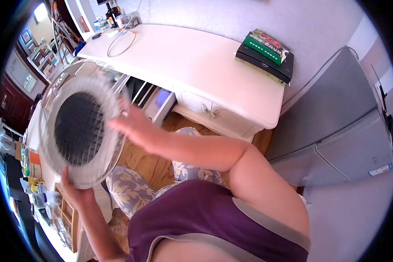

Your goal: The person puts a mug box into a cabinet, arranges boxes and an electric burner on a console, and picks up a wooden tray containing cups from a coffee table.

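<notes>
Left of centre in the frame we see a round pale disc (78, 131) with a dark, gridded middle, blurred. Our left hand (78, 194) grips its lower edge, thumb on the near face; our right hand (135, 126) is at its right edge, too blurred for us to tell whether it touches. Behind, an open drawer (165, 112) holds a purple item (162, 97) under the white desk (183, 54), which carries stacked boxes (265, 59) at upper right. A grey fridge (332, 118) fills the right side.
</notes>
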A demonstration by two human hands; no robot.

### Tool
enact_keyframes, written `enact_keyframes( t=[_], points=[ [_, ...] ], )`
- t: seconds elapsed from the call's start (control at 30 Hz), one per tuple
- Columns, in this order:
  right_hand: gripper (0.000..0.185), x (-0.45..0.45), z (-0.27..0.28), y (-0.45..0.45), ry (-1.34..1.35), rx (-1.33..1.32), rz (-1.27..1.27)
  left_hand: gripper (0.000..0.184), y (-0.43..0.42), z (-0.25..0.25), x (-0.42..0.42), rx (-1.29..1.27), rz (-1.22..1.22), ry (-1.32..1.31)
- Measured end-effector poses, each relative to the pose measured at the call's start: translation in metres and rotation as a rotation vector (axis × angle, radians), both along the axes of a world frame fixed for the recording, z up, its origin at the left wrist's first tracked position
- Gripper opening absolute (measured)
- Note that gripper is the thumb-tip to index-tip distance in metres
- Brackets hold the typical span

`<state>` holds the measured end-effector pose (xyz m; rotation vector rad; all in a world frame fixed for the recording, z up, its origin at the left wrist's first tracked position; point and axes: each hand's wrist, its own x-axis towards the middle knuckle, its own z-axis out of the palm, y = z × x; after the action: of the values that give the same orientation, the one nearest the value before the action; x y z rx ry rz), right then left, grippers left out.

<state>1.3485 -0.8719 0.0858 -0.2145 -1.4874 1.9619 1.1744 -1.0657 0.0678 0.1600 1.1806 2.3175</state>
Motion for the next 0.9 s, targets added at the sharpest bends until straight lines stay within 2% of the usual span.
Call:
enact_keyframes(
  t=[0.03,0.07,0.13,0.2,0.3,0.5,0.53,0.57,0.67,0.73,0.77,0.8,0.83,0.9],
  points=[
    [0.085,0.003,-0.014,0.024,-0.098,-0.025,-0.064,0.046,0.028,-0.005,-0.002,0.012,-0.098,0.004],
    [0.087,0.014,-0.018,0.043,-0.090,-0.159,-0.077,0.045,0.062,-0.008,0.000,0.004,-0.170,-0.017],
    [0.080,0.048,-0.005,0.071,-0.202,-0.258,-0.180,0.046,0.127,-0.007,0.017,-0.058,-0.296,-0.062],
    [0.050,0.068,-0.015,0.105,-0.165,-0.314,-0.304,0.050,0.178,-0.004,0.045,-0.140,-0.404,-0.110],
    [0.045,0.098,-0.037,0.148,-0.240,-0.375,-0.418,0.057,0.242,-0.026,0.063,-0.127,-0.620,-0.145],
    [0.044,0.130,-0.077,0.196,-0.309,-0.500,-0.447,0.055,0.308,-0.074,0.077,-0.248,-0.718,-0.232],
    [0.052,0.133,-0.081,0.200,-0.318,-0.504,-0.442,0.055,0.311,-0.078,0.082,-0.299,-0.694,-0.227],
    [0.052,0.137,-0.084,0.201,-0.323,-0.510,-0.458,0.055,0.310,-0.080,0.084,-0.304,-0.710,-0.235],
    [0.065,0.153,-0.079,0.206,-0.608,-0.173,-0.510,0.055,0.314,-0.089,0.083,-0.267,-0.706,-0.279],
    [0.058,0.181,-0.098,0.216,-0.613,0.208,-1.046,0.055,0.316,-0.088,0.078,-0.296,-0.714,-0.257],
    [0.050,0.207,-0.106,0.234,-0.536,0.510,-1.341,0.055,0.317,-0.088,0.074,-0.328,-0.714,-0.234],
    [0.042,0.245,-0.094,0.247,-0.469,0.806,-1.487,0.054,0.319,-0.094,0.069,-0.328,-0.699,-0.237],
    [0.037,0.271,-0.075,0.252,-0.568,0.864,-1.774,0.054,0.318,-0.093,0.067,-0.318,-0.677,-0.248],
    [0.045,0.352,-0.089,0.298,-0.606,0.625,-1.893,0.052,0.319,-0.089,0.069,-0.313,-0.665,-0.224]
  ],
)
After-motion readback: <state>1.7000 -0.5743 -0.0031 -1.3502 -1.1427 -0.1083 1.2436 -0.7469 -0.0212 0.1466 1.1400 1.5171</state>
